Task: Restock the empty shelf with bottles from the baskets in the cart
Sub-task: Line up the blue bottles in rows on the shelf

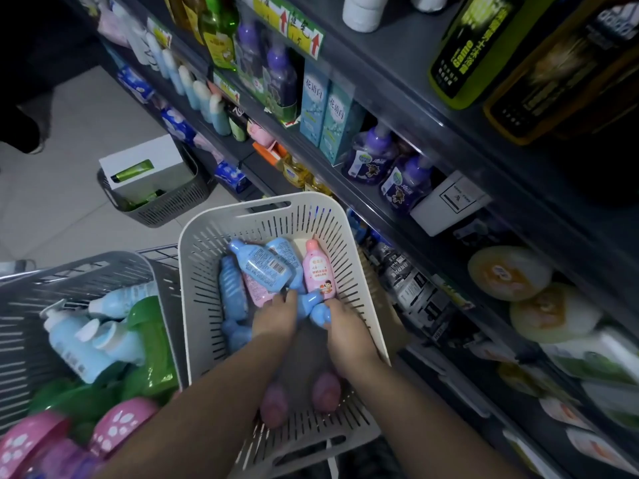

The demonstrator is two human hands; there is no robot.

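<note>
Right hand (340, 323) grips blue bottle (313, 307) in white basket (204, 236); left hand (275, 318) alongside, touching pink bottle (257, 293), grip unclear.

Bare left hand (275, 318), bare right hand (342, 326)

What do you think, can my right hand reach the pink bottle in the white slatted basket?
Probably yes. The pink plastic bottle lies uncovered on top in the white slatted plastic basket, just beyond the right hand. That hand seems to grip a blue plastic bottle, so it must release first.
</note>
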